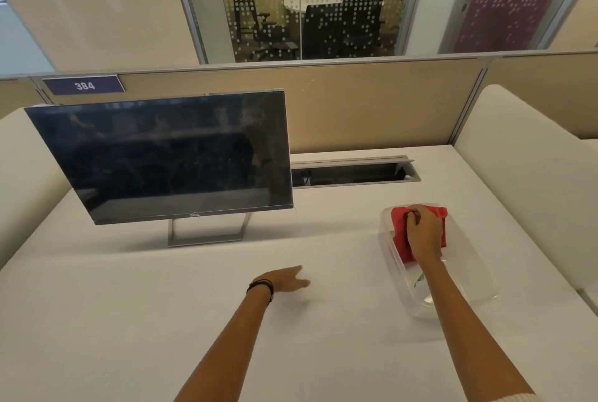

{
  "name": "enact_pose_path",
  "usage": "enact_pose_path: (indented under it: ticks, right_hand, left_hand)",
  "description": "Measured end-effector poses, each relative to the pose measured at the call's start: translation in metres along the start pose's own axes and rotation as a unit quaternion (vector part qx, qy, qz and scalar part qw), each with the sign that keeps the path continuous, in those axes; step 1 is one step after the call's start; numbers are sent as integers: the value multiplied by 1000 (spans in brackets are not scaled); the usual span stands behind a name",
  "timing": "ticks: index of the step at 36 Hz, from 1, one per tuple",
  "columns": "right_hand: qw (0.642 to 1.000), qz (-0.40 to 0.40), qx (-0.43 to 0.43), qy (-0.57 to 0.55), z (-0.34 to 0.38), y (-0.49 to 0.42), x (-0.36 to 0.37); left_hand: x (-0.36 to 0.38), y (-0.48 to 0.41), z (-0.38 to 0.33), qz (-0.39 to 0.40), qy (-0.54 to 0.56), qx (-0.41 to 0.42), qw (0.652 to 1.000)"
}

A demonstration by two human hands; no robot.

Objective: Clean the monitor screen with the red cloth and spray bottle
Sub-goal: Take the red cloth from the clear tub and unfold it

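Now right hand [424, 235] fingers [411, 217] grasp one red cloth [400, 235] in one tray [479, 275]; left hand [286, 280] lies released before one monitor [168, 158].

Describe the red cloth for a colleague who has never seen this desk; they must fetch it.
On the white desk, look right of the dark monitor to the clear plastic tub. The red cloth lies in the tub's far end, gripped by the right hand; nothing else there is red.

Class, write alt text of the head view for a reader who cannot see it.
A person's right hand grips a red cloth inside a clear plastic tub on a white desk; the left hand is open before a dark monitor.
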State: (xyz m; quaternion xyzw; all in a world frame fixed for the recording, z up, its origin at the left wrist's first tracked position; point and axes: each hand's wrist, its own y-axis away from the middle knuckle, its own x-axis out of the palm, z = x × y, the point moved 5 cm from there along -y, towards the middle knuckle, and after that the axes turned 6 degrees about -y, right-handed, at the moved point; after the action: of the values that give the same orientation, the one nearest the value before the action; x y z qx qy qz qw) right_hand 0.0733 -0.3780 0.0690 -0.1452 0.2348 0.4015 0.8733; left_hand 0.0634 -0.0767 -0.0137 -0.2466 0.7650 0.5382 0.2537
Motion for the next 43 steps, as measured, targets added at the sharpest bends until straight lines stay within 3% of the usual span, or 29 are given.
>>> enact_pose_path:
  ticks: [5, 9, 17, 25, 35, 43]
  right_hand:
    - [999, -7, -30, -30, 14, 3, -11]
    - [998, -19, -51, -38, 23, 5, -20]
    - [997, -31, -42, -65, 36, 14, -28]
    - [994, 3, -39, -99, 52, 28, -22]
    - [971, 145, -122, -144, 80, 46, -5]
    - [944, 273, -153, -109, 87, 67, 18]
  left_hand:
    - [-16, 11, -84, -65, 142, 145, 977]
    - [-26, 17, -133, -96, 165, 204, 960]
    - [-34, 28, -181, -167, 209, 228, 936]
    - [-41, 36, -180, -228, 286, 241, 899]
    - [-59, 44, -150, -250, 359, 232, 869]
    - [-75, 54, -128, -270, 416, 224, 839]
